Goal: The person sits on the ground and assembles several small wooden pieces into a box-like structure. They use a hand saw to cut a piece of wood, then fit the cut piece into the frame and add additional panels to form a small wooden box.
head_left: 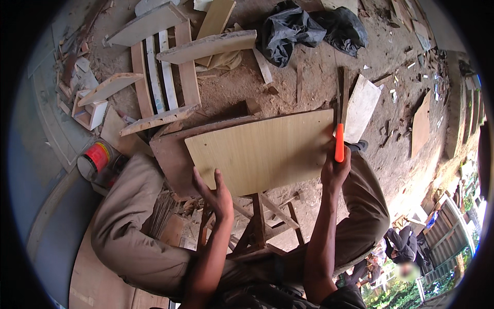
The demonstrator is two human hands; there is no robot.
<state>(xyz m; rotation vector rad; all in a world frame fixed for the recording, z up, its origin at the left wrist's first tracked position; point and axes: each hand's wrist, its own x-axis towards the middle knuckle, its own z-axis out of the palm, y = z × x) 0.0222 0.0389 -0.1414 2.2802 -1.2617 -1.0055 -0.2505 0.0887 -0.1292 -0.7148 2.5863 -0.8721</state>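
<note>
A pale wood-grain board point(262, 149) lies at a slant on a larger brown board point(177, 167) in front of me. My left hand point(217, 196) is at the near left edge of the pale board, thumb and fingers apart, gripping nothing. At the board's right end, my right hand point(335, 167) is closed around a tool with a bright orange handle point(339, 143). The tool's working end cannot be made out, so its exact kind is unclear. Below the boards, a wooden stand point(259, 221) shows between my knees.
A wooden frame point(190, 67) lies beyond the boards at the left. Black plastic bags point(290, 33) sit at the far side. A red-labelled can point(96, 156) stands by my left knee. Whitish and brown panels point(362, 105) and scraps litter the dirt floor. Another person point(402, 242) is at the lower right.
</note>
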